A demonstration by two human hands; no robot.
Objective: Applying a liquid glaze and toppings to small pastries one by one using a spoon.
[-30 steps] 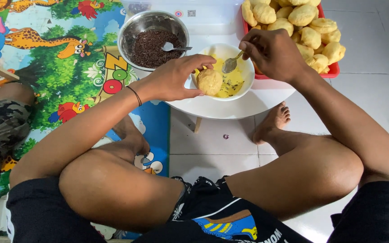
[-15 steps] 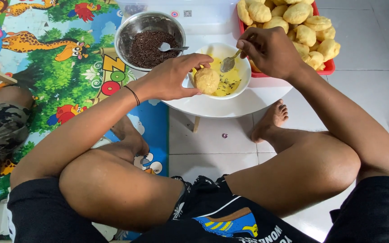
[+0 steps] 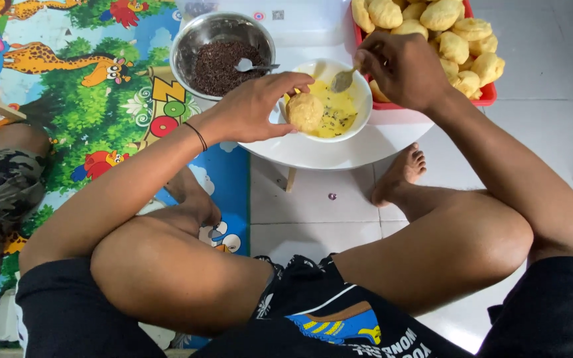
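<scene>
While the left hand [image 3: 253, 109] cups a round, pale-yellow dough ball [image 3: 305, 111] over the white bowl of yellow batter [image 3: 359, 116] and the right hand [image 3: 399, 69] pinches a metal spoon [image 3: 343, 79], the ball looks light, soft and batter-slick, best cradled underneath with spread fingertips.

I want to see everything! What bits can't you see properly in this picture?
Head view only:
- red tray of dough balls: cut off by the top edge.
- spoon handle: hidden inside the right hand.
- white bowl: near side covered by the left hand and its dough ball.
</scene>
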